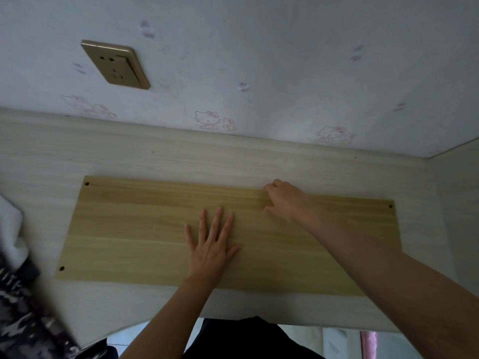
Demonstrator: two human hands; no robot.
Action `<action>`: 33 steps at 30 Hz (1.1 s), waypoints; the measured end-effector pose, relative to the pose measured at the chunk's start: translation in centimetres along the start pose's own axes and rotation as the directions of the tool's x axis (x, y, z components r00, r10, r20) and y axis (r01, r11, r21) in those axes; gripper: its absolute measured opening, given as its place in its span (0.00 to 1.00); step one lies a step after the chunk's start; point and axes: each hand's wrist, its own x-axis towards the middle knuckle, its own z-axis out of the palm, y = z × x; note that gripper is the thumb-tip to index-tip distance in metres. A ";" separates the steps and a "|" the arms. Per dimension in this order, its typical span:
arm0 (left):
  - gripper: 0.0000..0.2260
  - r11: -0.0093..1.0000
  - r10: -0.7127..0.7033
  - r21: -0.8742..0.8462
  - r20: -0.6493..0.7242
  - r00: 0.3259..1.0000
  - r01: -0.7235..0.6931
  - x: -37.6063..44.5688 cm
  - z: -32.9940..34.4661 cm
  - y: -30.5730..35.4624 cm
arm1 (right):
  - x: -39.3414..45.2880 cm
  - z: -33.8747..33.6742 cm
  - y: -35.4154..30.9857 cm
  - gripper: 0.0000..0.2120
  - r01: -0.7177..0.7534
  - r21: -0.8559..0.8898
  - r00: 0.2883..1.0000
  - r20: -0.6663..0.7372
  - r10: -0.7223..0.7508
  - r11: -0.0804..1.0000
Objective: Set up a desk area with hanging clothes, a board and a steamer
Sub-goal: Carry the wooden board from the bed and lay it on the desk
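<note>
A long yellowish wooden board (134, 224) with small holes near its corners lies flat on the pale desk (181, 161). My left hand (211, 244) rests flat on the board's middle, fingers straight and spread. My right hand (287, 200) reaches to the board's far edge, its fingers bent over that edge and its thumb on the top face. Dark patterned clothing with a white part (18, 288) lies at the desk's left edge. No steamer is in view.
A wall with cartoon-cat wallpaper rises behind the desk and carries a gold socket plate (116, 64) at the upper left. A side panel (456, 203) closes the desk on the right. The floor and my dark trousers show below the desk's front edge.
</note>
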 end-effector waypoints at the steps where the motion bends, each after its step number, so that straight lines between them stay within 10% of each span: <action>1: 0.34 1.000 0.004 0.002 0.005 1.000 -0.004 -0.1 0.0 -0.1 | -0.2 0.0 -0.1 0.15 -0.008 0.022 1.000 -0.026 0.009 1.000; 6: 0.34 1.000 -0.006 0.002 0.019 1.000 0.006 -0.1 0.3 -0.1 | -1.0 -1.0 -0.7 0.14 0.021 0.173 0.981 -0.192 0.013 0.985; 33: 0.35 0.986 -0.144 -0.069 0.105 0.984 0.151 -5.9 -1.0 -8.1 | -13.0 10.8 -1.3 0.35 -0.247 0.099 0.969 -0.002 0.249 0.964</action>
